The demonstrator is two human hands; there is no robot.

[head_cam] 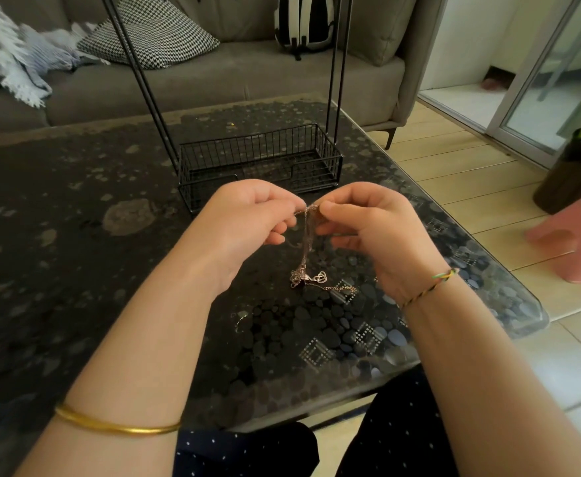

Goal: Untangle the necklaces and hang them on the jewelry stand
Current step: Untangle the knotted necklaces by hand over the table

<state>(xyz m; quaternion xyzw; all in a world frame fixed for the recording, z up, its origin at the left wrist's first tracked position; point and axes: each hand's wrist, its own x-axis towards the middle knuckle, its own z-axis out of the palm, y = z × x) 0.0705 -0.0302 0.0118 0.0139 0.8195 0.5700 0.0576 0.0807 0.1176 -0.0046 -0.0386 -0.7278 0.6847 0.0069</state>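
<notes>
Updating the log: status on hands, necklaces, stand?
Left hand and right hand both pinch the tangled necklaces at the top. Pendants hang low over the table. Stand behind the hands, top out of frame; nothing between.

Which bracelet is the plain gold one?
The bangle on the left forearm; the thread bracelet on the right wrist is braided and multicoloured.

The necklaces (301, 275) – thin pale chains, tangled together – hang straight down, pendants resting on the counter (75, 235). The black wire stand (261, 149) is upright just behind.
</notes>
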